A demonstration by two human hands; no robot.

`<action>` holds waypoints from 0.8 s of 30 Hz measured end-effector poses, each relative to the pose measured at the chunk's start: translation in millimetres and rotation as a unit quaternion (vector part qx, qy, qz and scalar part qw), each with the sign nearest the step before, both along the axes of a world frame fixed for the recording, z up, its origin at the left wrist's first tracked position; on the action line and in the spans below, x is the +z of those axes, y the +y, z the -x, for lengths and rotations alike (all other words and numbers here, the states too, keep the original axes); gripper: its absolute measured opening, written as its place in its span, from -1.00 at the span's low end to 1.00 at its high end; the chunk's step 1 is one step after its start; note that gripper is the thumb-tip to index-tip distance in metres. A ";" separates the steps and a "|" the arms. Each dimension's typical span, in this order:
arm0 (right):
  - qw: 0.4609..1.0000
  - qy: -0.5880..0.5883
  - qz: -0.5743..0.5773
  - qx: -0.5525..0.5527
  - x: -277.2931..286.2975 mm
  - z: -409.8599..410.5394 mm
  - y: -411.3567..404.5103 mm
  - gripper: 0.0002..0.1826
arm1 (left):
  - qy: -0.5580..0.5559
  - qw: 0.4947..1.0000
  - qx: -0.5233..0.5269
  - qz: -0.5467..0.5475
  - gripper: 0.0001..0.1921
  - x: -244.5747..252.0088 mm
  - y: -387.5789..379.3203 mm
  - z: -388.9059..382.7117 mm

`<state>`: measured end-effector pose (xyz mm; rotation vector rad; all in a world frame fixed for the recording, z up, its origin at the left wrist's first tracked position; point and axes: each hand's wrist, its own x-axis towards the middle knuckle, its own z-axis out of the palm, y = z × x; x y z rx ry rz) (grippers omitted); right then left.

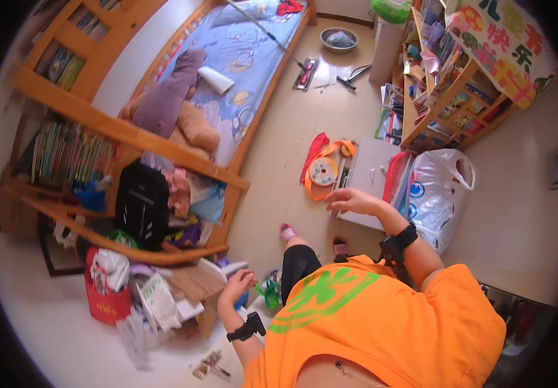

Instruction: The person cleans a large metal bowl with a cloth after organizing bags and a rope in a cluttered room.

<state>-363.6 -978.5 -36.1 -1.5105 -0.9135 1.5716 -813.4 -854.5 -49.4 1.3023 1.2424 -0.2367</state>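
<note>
My right hand (352,202) hangs loosely curled with nothing in it, over the near corner of a low white surface (366,160). Just beyond its fingertips are a wide orange ribbon (315,191), a white spool (323,171) and a red cloth strip (313,154). Small pale items rest on the white surface. On the other side, my left hand (238,287) is empty with fingers slightly bent. It is nearest to a cardboard box (196,281) and a green plastic-looking item (270,293) beside my leg. Both wrists wear black straps.
A wooden bunk bed (133,140) with plush toys and a black backpack (142,203) stands left. Bags, including a red one (107,296), crowd its near end. Ahead on the floor lie a flat mop (305,75) and metal basin (339,40). A bookshelf (434,97) and white plastic bag (436,194) stand right.
</note>
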 end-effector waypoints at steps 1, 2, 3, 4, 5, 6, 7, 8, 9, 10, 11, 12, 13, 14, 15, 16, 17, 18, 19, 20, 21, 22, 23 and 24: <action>0.999 0.002 0.031 0.013 -2.6 -3.4 14.0 -0.66 | 0.009 0.999 0.008 0.032 -0.69 -3.1 21.8 -2.1; 0.999 -0.026 0.034 0.014 -2.9 -9.7 26.3 -0.67 | -0.002 0.999 -0.001 0.037 -0.69 -6.0 44.0 -7.0; 0.999 -0.029 0.032 -0.002 -5.2 -15.7 39.8 -0.67 | -0.010 0.999 -0.012 0.042 -0.69 -8.4 67.3 -12.3; 0.999 -0.027 0.036 -0.029 -7.3 -20.2 53.2 -0.66 | -0.017 0.999 -0.034 0.029 -0.68 -9.3 94.9 -19.3; 0.997 -0.023 0.040 -0.057 -10.3 -24.4 65.9 -0.65 | -0.014 0.998 -0.057 0.023 -0.68 -17.6 122.9 -21.5; 0.994 -0.022 0.046 -0.096 -9.8 -26.9 79.3 -0.64 | -0.015 0.998 -0.062 0.019 -0.68 -16.7 150.6 -30.6; 0.992 -0.026 0.043 -0.113 -10.2 -26.7 95.4 -0.64 | -0.015 0.997 -0.068 0.015 -0.68 -15.5 178.6 -38.2; 0.985 -0.022 0.042 -0.164 -5.2 -27.2 107.5 -0.64 | -0.030 0.997 -0.067 -0.010 -0.70 -20.6 204.0 -44.2; 0.976 -0.017 0.040 -0.214 -0.4 -27.4 119.4 -0.64 | -0.034 0.996 -0.079 -0.008 -0.70 -22.7 228.6 -48.4; 0.974 -0.004 0.036 -0.222 8.0 -25.8 134.4 -0.64 | -0.034 0.989 -0.127 -0.072 -0.70 -7.7 250.6 -63.1; 0.972 -0.007 0.037 -0.234 10.8 -28.7 148.6 -0.64 | -0.033 0.975 -0.175 -0.135 -0.71 4.1 274.2 -77.9; 0.973 0.009 0.024 -0.231 11.9 -26.9 159.7 -0.64 | -0.057 0.973 -0.179 -0.138 -0.71 8.5 292.9 -87.8; 0.973 0.025 0.011 -0.228 13.6 -25.8 170.4 -0.64 | -0.057 0.972 -0.187 -0.132 -0.71 5.2 314.4 -96.7; 0.973 0.016 0.032 -0.227 22.0 -23.3 181.3 -0.64 | -0.076 0.968 -0.202 -0.124 -0.71 -0.8 332.8 -101.3; 0.972 0.016 0.036 -0.233 25.1 -23.5 186.8 -0.64 | -0.098 0.963 -0.221 -0.117 -0.71 1.8 350.8 -119.4; 0.969 -0.007 0.068 -0.237 26.6 -23.9 188.0 -0.64 | -0.089 0.957 -0.253 -0.114 -0.70 8.7 362.9 -133.5; 0.966 -0.029 0.095 -0.240 27.7 -28.8 192.4 -0.63 | -0.092 0.955 -0.258 -0.114 -0.70 18.7 375.7 -153.8; 0.960 0.000 0.105 -0.260 29.4 -33.3 195.9 -0.62 | -0.102 0.946 -0.283 -0.123 -0.70 25.8 387.5 -170.9; 0.959 0.002 0.107 -0.261 30.0 -37.7 198.5 -0.62 | -0.110 0.936 -0.307 -0.131 -0.69 29.8 396.8 -182.9; 0.951 0.000 0.118 -0.287 30.1 -44.5 202.2 -0.63 | -0.115 0.928 -0.328 -0.138 -0.68 24.2 410.2 -196.4; 0.941 -0.003 0.129 -0.314 30.1 -51.4 202.0 -0.63 | -0.114 0.928 -0.330 -0.134 -0.68 24.4 419.5 -210.3; 0.936 -0.012 0.131 -0.328 22.5 -59.2 201.1 -0.65 | -0.123 0.926 -0.336 -0.121 -0.68 25.1 427.9 -224.4; 0.934 -0.009 0.132 -0.332 20.7 -68.1 202.7 -0.65 | -0.133 0.922 -0.345 -0.111 -0.67 24.8 438.3 -244.2; 0.927 -0.007 0.131 -0.350 20.9 -77.4 205.6 -0.65 | -0.146 0.898 -0.390 -0.140 -0.66 40.1 445.7 -265.0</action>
